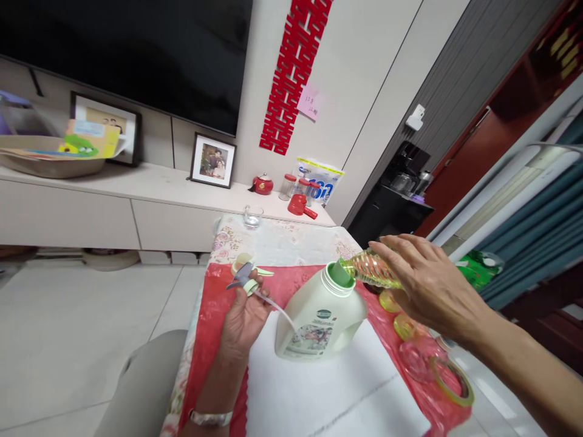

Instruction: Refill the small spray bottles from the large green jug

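From over here, the left hand (246, 314) grips a pump (246, 280) by its head, apparently to leave the jug (324, 321)'s mouth free. That jug stands upright on white paper (291, 400). The right hand (421, 267) grasps a yellowish bottle (370, 268), tilted so its neck reaches the opening.

Bare hands (248, 312), bare forearms (514, 352) — a shiny silver bracelet (210, 418) circles the left wrist (217, 394).

Between the left hand (246, 312) and the right hand (421, 273) the broad jug (306, 340) bars a straight crossing, the tube (276, 306) of the pump (243, 276) before it, while bare white sheet (337, 388) on their near side leaves passage, short of the tape roll (466, 391) below the right forearm (523, 349).
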A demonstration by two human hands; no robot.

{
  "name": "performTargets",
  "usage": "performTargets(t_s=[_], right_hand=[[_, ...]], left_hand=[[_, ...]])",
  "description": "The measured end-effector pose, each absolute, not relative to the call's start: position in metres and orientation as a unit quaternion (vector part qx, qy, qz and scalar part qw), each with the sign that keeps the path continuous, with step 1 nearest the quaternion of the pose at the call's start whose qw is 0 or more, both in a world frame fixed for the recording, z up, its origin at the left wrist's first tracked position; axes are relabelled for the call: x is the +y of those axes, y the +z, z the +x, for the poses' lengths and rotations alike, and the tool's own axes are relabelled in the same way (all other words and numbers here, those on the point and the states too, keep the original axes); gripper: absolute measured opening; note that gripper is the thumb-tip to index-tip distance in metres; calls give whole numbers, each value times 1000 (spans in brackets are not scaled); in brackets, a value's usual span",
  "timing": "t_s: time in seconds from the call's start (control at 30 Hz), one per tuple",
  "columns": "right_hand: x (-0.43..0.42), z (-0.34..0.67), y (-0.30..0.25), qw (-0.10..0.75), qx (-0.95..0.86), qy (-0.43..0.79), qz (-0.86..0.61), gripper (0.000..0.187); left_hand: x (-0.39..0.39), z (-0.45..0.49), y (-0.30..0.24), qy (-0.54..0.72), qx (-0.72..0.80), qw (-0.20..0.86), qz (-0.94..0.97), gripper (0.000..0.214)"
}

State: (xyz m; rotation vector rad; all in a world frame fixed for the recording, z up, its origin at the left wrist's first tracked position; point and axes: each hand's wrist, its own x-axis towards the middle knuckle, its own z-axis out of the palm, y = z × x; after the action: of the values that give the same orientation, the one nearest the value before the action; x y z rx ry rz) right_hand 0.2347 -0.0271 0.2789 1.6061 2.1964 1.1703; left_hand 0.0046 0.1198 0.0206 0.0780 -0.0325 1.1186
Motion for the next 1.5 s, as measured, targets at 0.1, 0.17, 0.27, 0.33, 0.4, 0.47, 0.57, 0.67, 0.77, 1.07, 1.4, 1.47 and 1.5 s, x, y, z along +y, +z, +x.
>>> performTargets(t_s=[0.1, 0.17, 0.27, 0.33, 0.4, 0.47, 0.57, 0.67, 0.77, 1.07, 1.4, 1.47, 1.5], right_hand=[[-25, 234, 284, 108, 740, 405, 526, 61], [-24, 232, 287, 115, 740, 413, 518, 56], [-23, 229, 292, 119, 743, 420, 507, 50], [-22, 226, 294, 125, 744, 422, 504, 46], [-21, 223, 297, 133, 741, 424, 503, 44], [-20, 222, 299, 142, 739, 426, 502, 43], [-19, 220, 301, 151, 738, 430, 498, 44], [-18, 218, 304, 157, 739, 436, 489, 47], [-18, 218, 306, 155, 743, 446, 474, 46], [-19, 212, 312, 164, 746, 446, 468, 46], [-23, 206, 313, 171, 735, 481, 447, 42], [-24, 205, 308, 161, 732, 471, 465, 44], [-25, 207, 304, 148, 728, 460, 487, 47]], left_hand=[[119, 5, 22, 529, -21, 847, 40, 43], [118, 5, 23, 530, -22, 847, 43, 46], [116, 5, 26, 533, -23, 845, 46, 51], [116, 5, 27, 534, -21, 844, 46, 54], [116, 6, 27, 533, -16, 845, 44, 56], [116, 6, 27, 531, -16, 846, 43, 56], [116, 6, 27, 528, -22, 848, 42, 55], [116, 6, 27, 526, -26, 849, 44, 54], [115, 6, 27, 529, -21, 847, 50, 48], [115, 6, 29, 530, -25, 847, 45, 56], [115, 6, 28, 535, -41, 842, 51, 47], [115, 5, 27, 534, -52, 842, 53, 45], [116, 5, 27, 533, -59, 843, 53, 45]])
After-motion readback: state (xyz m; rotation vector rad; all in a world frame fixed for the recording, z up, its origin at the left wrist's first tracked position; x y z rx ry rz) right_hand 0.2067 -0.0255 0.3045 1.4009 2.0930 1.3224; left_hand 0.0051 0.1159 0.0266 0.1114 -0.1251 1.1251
